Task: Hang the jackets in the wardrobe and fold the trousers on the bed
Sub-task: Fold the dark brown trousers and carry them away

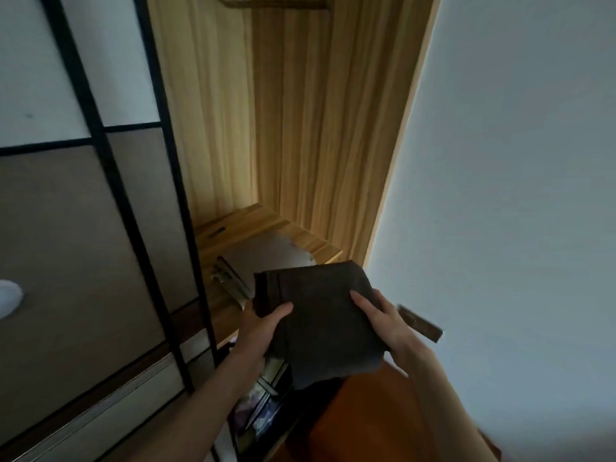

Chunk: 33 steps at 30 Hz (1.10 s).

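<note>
Both hands carry a folded dark grey-brown cloth bundle (316, 321) in front of the open light-wood wardrobe (300, 128), just above its wooden shelf (240, 228), the left hand (263, 328) and right hand (383, 321) each gripping one side.

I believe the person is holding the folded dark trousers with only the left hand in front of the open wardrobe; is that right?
Not quite: the head view shows both hands holding the folded dark trousers, the left hand and the right hand, in front of the open wardrobe.
</note>
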Each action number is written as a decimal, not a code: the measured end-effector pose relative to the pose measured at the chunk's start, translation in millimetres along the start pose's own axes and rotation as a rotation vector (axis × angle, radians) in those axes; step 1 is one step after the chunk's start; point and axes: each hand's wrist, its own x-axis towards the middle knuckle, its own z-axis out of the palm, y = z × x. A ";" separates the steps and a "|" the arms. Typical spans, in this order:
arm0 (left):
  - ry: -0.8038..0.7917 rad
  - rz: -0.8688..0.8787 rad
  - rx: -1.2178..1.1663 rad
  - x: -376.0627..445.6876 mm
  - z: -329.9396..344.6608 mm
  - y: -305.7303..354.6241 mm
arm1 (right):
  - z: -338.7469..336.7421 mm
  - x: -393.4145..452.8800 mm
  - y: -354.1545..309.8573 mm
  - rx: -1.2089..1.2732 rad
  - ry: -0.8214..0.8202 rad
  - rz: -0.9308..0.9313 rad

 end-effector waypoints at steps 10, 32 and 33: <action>0.347 0.043 -0.182 75.3 36.8 12.0 | 5.3 153.9 -38.7 0.020 -0.217 -0.102; 0.652 0.195 -0.187 213.9 15.0 26.0 | 91.6 345.4 -61.9 -0.184 -0.449 -0.209; 0.665 0.171 -0.178 213.8 14.2 21.9 | 94.8 349.9 -57.6 -0.201 -0.461 -0.207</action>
